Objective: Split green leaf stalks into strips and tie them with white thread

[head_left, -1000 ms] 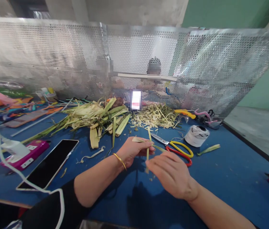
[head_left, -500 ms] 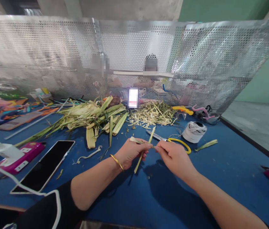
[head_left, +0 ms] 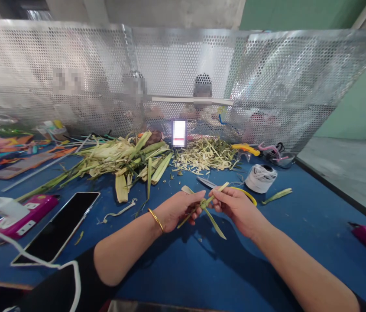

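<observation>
Between my two hands, above the blue table, are green leaf strips [head_left: 214, 223] that cross at a small knot or fold. My left hand [head_left: 183, 210], with a gold bangle at the wrist, pinches them from the left, and strip ends stick out above and below its fingers. My right hand [head_left: 234, 208] is closed on a strip at the right, whose tip points up past the thumb. Just behind the right hand lie scissors [head_left: 247, 196] with yellow handles, partly covered by it. A roll of white string [head_left: 261, 178] stands to their right.
A heap of long leaves [head_left: 114, 158] and a pile of leaf scraps [head_left: 210, 156] lie at the back, before a perforated metal screen [head_left: 176, 56]. At left are a phone [head_left: 59, 227] and a magenta power strip [head_left: 40, 208] with a white cable. People sit behind the screen.
One strip now hangs down to the lower right between my hands, and another points up at the right. My right hand has turned and taken a grip on a strip's upper part.
</observation>
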`<state>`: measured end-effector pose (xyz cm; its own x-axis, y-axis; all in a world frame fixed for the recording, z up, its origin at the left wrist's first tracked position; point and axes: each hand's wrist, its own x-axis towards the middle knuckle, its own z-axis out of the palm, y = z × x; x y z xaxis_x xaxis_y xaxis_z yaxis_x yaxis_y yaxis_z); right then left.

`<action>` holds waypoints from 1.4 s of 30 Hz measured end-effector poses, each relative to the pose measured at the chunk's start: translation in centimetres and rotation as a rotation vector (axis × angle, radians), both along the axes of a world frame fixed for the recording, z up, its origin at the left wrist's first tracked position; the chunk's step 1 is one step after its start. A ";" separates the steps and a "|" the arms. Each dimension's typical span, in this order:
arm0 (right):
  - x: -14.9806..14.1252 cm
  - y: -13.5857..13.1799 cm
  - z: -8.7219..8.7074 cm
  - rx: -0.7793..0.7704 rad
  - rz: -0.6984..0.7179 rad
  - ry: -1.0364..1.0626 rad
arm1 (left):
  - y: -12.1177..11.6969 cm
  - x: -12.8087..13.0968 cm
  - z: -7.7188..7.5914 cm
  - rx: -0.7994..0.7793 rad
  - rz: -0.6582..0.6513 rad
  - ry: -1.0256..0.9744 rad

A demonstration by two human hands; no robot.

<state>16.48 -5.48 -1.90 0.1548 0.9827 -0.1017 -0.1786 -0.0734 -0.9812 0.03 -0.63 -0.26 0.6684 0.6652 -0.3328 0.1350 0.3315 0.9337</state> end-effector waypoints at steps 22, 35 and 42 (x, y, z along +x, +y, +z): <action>-0.7 -0.7 0.3 0.560 -0.082 -1.148 | -1.2 0.8 -0.7 0.315 -0.073 0.146; -1.2 -0.7 0.1 0.309 -0.221 -0.793 | -1.9 0.8 -0.7 0.640 -0.115 0.230; -1.6 -0.7 0.1 0.366 -0.277 -0.798 | -2.1 0.8 -0.5 0.609 -0.088 0.208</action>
